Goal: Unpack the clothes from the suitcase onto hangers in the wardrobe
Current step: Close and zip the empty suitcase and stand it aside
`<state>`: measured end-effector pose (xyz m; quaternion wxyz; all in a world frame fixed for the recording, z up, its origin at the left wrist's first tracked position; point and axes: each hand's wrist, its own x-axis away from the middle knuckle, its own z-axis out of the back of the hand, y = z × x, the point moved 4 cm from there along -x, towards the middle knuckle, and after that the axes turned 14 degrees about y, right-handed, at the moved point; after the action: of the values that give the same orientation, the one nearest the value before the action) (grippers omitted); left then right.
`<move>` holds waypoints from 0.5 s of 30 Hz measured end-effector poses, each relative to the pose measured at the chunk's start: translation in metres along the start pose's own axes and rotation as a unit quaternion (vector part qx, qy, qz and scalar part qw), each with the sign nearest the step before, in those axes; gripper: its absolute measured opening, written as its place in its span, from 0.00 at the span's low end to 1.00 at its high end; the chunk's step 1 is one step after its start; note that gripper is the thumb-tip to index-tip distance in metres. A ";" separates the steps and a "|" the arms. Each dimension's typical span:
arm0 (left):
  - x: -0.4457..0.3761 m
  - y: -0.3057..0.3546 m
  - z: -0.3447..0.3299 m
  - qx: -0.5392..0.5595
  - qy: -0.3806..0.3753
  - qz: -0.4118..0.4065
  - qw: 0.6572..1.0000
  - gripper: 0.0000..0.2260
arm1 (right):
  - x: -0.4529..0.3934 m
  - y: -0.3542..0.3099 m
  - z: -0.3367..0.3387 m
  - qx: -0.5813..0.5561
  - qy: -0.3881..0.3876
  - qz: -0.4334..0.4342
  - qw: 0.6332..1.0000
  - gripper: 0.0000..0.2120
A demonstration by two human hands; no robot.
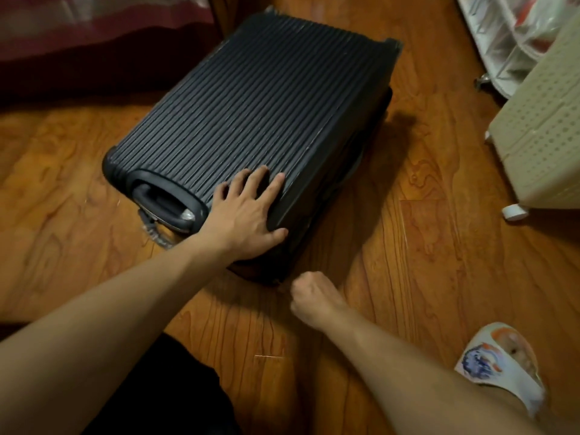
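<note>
dark ribbed suitcase flat on the wooden floor, lid closed, lying at a slant from the near left to the far right, with its recessed carry handle at the near end. left hand spread flat on the near corner of the lid, fingers straight and splayed over the ribs, thumb hooked down over the side edge, pressing rather than gripping. right hand low at the near bottom corner of the case, grip closed tight into a fist with the knuckles up, seemingly pinching something small at the seam there (too small and dark to tell whether a zip pull or nothing at all). both forearms bare, reaching in from the bottom edge. a white printed slipper on a foot at the lower right, flat on the floor, well apart from the case. a cream perforated storage unit on small white casters at the right edge, with a clear plastic organiser behind it in the far right corner. dark red bedding at the upper left, just beyond the far left side of the suitcase. a patch of black cloth at the bottom left, under the left forearm.
</note>
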<state>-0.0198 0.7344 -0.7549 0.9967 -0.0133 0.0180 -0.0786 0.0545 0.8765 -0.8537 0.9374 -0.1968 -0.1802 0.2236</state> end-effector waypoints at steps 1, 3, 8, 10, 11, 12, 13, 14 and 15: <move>0.003 -0.007 0.000 -0.009 0.002 -0.007 1.000 0.46 | 0.002 -0.014 -0.004 -0.004 -0.013 0.003 1.000 0.09; 0.010 -0.026 0.001 -0.018 -0.008 -0.014 1.000 0.46 | -0.005 -0.036 -0.016 -0.001 -0.023 0.022 0.999 0.11; 0.025 -0.067 0.010 -0.044 -0.034 -0.008 0.998 0.45 | -0.045 -0.058 -0.021 0.013 0.024 0.037 0.999 0.10; 0.025 -0.077 0.009 -0.042 -0.052 0.012 0.998 0.45 | -0.054 -0.065 -0.023 -0.001 0.062 0.028 0.998 0.10; 0.028 -0.088 0.006 -0.047 -0.065 0.022 0.996 0.46 | -0.055 -0.068 -0.020 -0.009 0.084 0.030 0.996 0.10; 0.033 -0.106 0.005 -0.052 -0.071 0.032 0.996 0.46 | -0.057 -0.067 -0.013 -0.025 0.114 0.035 0.993 0.12; 0.042 -0.128 0.004 -0.057 -0.074 0.044 0.995 0.46 | -0.058 -0.060 -0.005 -0.023 0.144 0.050 0.988 0.15; 0.048 -0.153 0.006 -0.072 -0.070 0.057 0.993 0.44 | -0.065 -0.046 0.013 -0.029 0.183 0.049 0.981 0.16; 0.058 -0.182 0.009 -0.100 -0.075 0.075 0.989 0.41 | -0.072 -0.031 0.032 -0.048 0.225 0.038 0.972 0.16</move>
<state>0.0090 0.5455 -0.7426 0.9920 -0.1168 -0.0477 -0.0002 -0.0086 0.8253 -0.8304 0.9341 -0.2937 0.0321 0.2005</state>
